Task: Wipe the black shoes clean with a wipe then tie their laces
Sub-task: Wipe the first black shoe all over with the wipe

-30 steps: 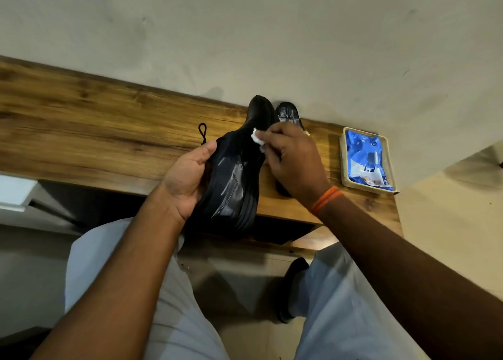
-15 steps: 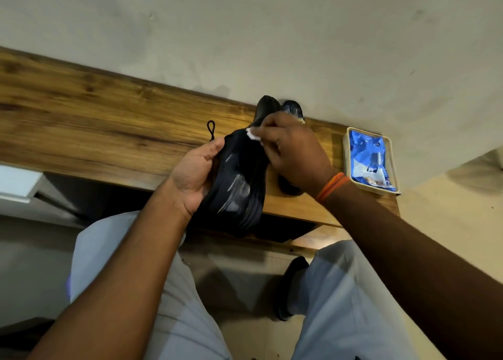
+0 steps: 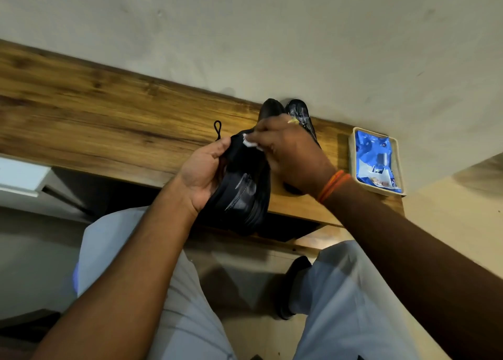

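My left hand (image 3: 202,173) grips a black shoe (image 3: 242,193) by its side and holds it tilted over the front edge of the wooden table (image 3: 95,120). My right hand (image 3: 288,152) pinches a small white wipe (image 3: 251,143) and presses it against the upper part of that shoe. A loop of the black lace (image 3: 217,129) sticks out beyond my left thumb. The second black shoe (image 3: 300,114) stands on the table against the wall, mostly hidden behind my right hand.
A beige tray (image 3: 353,152) with a blue pack of wipes (image 3: 377,160) sits at the table's right end. The wall runs right behind the table. My legs and a foot in a dark shoe (image 3: 292,291) are below the table edge.
My right hand has slid the wipe a little to the left and down along the held shoe. The left hand keeps the same grip.
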